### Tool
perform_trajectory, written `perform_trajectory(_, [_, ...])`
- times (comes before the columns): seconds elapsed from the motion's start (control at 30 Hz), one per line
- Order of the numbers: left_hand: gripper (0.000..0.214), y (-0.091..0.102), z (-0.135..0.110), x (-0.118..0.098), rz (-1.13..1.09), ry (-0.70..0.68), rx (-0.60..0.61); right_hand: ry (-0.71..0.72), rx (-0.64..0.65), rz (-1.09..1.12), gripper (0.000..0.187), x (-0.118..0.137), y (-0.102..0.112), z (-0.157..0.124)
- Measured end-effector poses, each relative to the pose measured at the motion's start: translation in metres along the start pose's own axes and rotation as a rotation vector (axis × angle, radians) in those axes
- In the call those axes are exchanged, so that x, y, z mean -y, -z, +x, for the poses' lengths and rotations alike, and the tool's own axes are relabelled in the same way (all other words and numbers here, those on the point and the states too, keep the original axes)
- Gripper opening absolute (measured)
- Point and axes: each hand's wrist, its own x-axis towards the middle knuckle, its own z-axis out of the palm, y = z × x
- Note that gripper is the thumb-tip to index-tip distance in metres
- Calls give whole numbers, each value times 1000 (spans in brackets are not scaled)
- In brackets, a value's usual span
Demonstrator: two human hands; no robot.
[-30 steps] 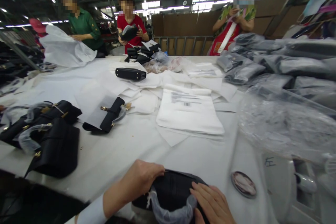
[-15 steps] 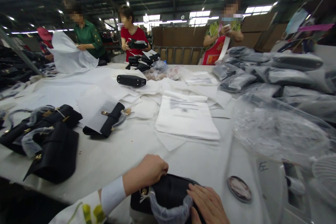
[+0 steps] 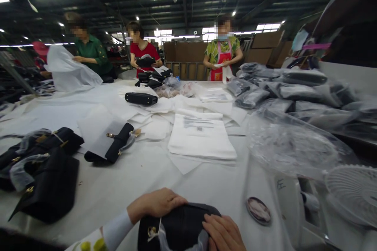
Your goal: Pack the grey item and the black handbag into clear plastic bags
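Observation:
A black handbag (image 3: 182, 221) with gold hardware lies at the near edge of the table. Its handle (image 3: 167, 239) is wrapped in clear plastic, and the lower part is cut off by the frame. My left hand (image 3: 160, 203) grips the bag's far upper edge, thumb and fingers pressed along it. On the opposite side, my right hand (image 3: 222, 230) holds the bag with its fingers laid over the edge. The sleeve on my left arm has a white cuff.
Several black handbags (image 3: 50, 188) lie at left, one beside a white sheet (image 3: 97, 129). A stack of printed white bags (image 3: 203, 137) is ahead. Wrapped bags (image 3: 303, 90), loose clear plastic (image 3: 288, 137), a small round dish (image 3: 258, 211) and a fan (image 3: 353, 192) occupy the right. Co-workers stand across.
My left hand has gone from a tight, fist-like pinch to fingers stretched along the bag's edge. The view has tilted up and turned right. The co-worker at right has lowered their hands.

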Motion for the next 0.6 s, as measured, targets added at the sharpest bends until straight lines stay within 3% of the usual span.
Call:
perform_trajectory(0.13, [68,-2,6,4,-88,-36,117,-11,-6,-11,29,0,-2,-6])
perform_trajectory(0.23, [74,-1,11,7,-131,-46,130,-8,-2,-22,30,-3,-3,-6])
perform_trajectory(0.43, [68,4,10,6,-195,-43,33,20,-35,-66,30,-7,-5,-5])
perform_trajectory(0.6, [81,7,-27,32,-341,-14,-145,25,-43,-61,29,-24,-19,-14])
